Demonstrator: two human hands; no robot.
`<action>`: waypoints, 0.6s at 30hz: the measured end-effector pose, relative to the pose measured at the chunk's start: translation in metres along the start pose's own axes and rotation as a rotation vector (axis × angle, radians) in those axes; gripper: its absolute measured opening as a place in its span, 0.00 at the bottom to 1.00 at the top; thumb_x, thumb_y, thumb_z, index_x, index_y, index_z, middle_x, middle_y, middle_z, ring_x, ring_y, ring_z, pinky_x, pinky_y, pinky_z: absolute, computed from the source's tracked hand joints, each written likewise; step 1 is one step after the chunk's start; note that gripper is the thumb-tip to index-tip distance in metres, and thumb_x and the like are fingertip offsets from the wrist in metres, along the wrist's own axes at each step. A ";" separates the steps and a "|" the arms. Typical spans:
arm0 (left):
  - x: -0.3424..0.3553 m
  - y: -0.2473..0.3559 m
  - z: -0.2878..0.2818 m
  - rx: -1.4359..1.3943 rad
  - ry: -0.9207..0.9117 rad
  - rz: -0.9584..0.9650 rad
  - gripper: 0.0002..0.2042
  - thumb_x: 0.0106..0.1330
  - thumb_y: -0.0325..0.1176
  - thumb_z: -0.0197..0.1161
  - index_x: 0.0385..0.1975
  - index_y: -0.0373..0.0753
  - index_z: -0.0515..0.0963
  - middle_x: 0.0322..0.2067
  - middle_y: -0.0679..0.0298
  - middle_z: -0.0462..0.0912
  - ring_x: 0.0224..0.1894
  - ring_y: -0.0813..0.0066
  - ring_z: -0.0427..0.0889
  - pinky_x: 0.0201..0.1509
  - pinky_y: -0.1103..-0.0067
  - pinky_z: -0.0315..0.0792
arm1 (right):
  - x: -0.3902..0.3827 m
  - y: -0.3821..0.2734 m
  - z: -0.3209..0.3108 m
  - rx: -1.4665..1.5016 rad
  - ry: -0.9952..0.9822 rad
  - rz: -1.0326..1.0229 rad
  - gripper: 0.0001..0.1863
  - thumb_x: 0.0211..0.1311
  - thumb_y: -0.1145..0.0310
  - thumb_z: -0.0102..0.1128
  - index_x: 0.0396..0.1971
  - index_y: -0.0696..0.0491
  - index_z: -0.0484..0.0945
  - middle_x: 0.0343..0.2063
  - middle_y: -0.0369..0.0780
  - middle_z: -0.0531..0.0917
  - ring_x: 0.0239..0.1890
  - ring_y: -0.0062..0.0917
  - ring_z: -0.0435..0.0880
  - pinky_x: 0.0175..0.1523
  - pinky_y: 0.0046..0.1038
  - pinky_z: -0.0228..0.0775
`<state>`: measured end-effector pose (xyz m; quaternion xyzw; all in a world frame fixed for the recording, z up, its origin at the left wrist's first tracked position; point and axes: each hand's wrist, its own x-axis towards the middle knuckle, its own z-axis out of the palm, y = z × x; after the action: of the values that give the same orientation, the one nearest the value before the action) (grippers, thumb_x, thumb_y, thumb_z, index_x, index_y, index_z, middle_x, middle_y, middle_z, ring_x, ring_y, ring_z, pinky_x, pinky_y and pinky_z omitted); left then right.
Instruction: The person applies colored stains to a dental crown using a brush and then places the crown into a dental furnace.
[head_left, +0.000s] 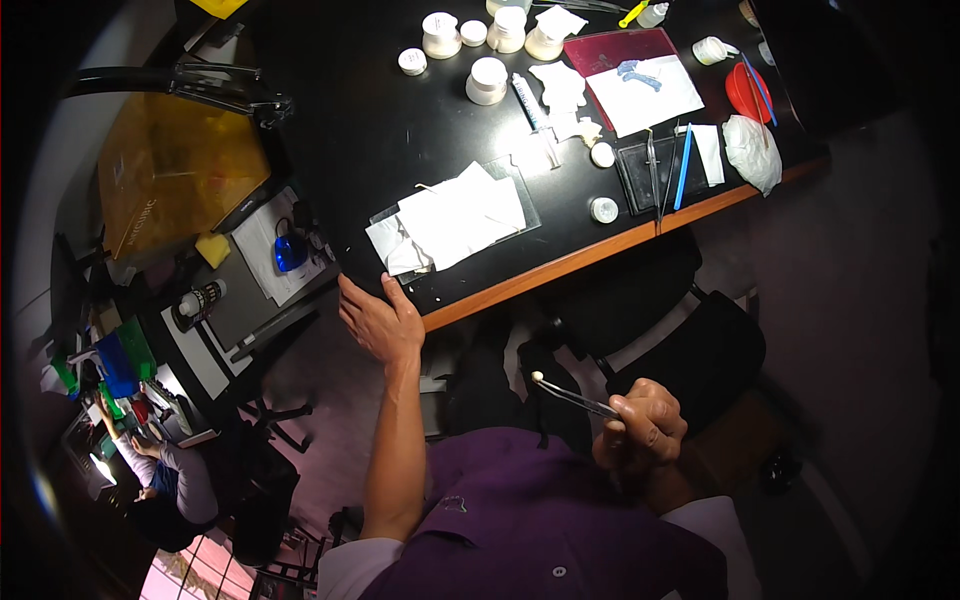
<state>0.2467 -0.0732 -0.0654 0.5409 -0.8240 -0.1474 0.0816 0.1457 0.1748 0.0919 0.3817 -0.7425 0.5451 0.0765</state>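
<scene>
My right hand (645, 425) pinches a pair of metal tweezers (580, 396) in front of my purple shirt. At the tweezers' tips sits a small rounded cream-white piece (538, 377), too small to make out its kind. My left hand (382, 320) rests at the table's near left corner, its fingers stretched and apart, holding nothing. Just beyond its fingertips lie white paper sheets (465, 220) on a glass plate (530, 207), with thin tools partly over them.
White-lidded jars (487, 82), a syringe (532, 105), a dark tray (632, 178), a blue stick (684, 168) and a red bowl (745, 92) stand on the black table (370, 130). A black chair (690, 350) is under its edge. A co-worker (175, 480) sits at lower left.
</scene>
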 end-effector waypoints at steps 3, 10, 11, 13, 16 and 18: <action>0.000 0.001 0.001 0.000 0.009 0.016 0.32 0.72 0.47 0.52 0.65 0.25 0.58 0.58 0.38 0.70 0.61 0.40 0.68 0.65 0.57 0.61 | -0.006 0.004 -0.005 0.075 -0.073 0.145 0.08 0.59 0.77 0.66 0.38 0.63 0.83 0.18 0.33 0.72 0.14 0.16 0.67 0.18 0.21 0.53; 0.001 -0.003 0.003 0.007 0.002 0.011 0.34 0.70 0.48 0.53 0.66 0.25 0.58 0.59 0.40 0.69 0.62 0.43 0.67 0.65 0.57 0.62 | -0.016 -0.006 0.009 0.832 0.181 1.092 0.10 0.69 0.73 0.58 0.41 0.65 0.82 0.17 0.31 0.70 0.19 0.12 0.61 0.25 0.18 0.50; 0.001 -0.003 0.003 0.005 0.001 0.011 0.34 0.71 0.48 0.53 0.66 0.25 0.58 0.59 0.40 0.69 0.62 0.43 0.67 0.64 0.56 0.63 | -0.020 -0.003 0.005 0.962 0.138 1.132 0.11 0.71 0.73 0.56 0.42 0.65 0.82 0.17 0.29 0.69 0.19 0.10 0.59 0.24 0.18 0.49; 0.001 -0.003 0.003 0.000 0.000 0.014 0.33 0.71 0.47 0.53 0.65 0.25 0.58 0.59 0.40 0.69 0.62 0.43 0.67 0.64 0.56 0.63 | -0.025 -0.003 0.007 1.078 0.181 1.189 0.11 0.71 0.72 0.56 0.42 0.64 0.82 0.17 0.29 0.69 0.18 0.10 0.58 0.24 0.18 0.49; 0.001 -0.003 0.002 -0.007 0.000 0.014 0.33 0.70 0.47 0.53 0.65 0.25 0.58 0.59 0.40 0.69 0.62 0.43 0.67 0.64 0.56 0.63 | -0.026 -0.006 0.011 1.195 0.207 1.237 0.12 0.72 0.71 0.55 0.43 0.64 0.82 0.16 0.29 0.68 0.18 0.11 0.58 0.23 0.17 0.50; 0.001 -0.002 0.002 -0.005 -0.002 0.010 0.33 0.70 0.47 0.53 0.65 0.25 0.58 0.59 0.40 0.69 0.62 0.43 0.67 0.64 0.56 0.63 | -0.027 -0.006 0.011 1.232 0.208 1.251 0.12 0.73 0.71 0.55 0.43 0.64 0.82 0.16 0.29 0.68 0.17 0.11 0.59 0.23 0.17 0.50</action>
<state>0.2472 -0.0747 -0.0677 0.5365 -0.8264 -0.1498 0.0828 0.1717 0.1772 0.0784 -0.1725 -0.3791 0.8223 -0.3878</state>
